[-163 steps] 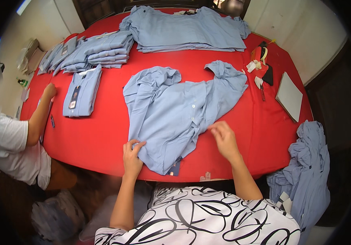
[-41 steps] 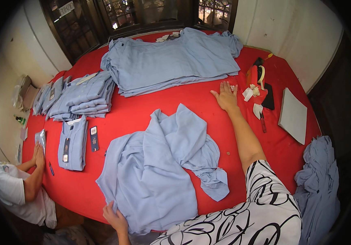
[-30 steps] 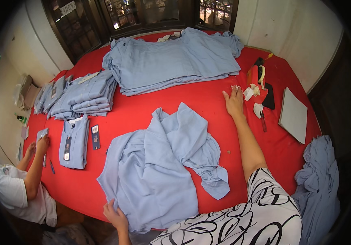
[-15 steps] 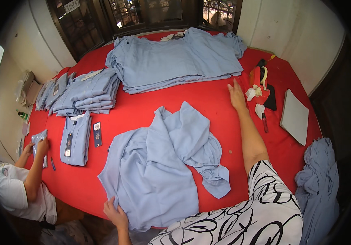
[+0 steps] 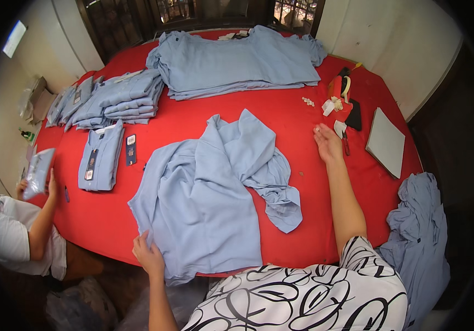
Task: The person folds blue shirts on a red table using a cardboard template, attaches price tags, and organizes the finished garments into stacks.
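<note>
A light blue shirt lies spread and rumpled on the red-covered table before me. My left hand grips its near left edge, the fingers closed on the cloth. To the right of the shirt, my right hand is turned palm up over the table. Its fingers are curled, and a small white button shows at the fingertips. Just beyond that hand, several more white buttons lie in a small cluster.
Folded blue shirts are stacked at the back left, near a tagged folded shirt and a loose dark tag. Flat shirts lie at the back. A white board sits right. A co-worker handles a bagged garment.
My right hand has drawn back from the button cluster and turned palm up, uncovering the buttons. My left hand stays on the shirt edge. The co-worker has raised the bagged garment.
</note>
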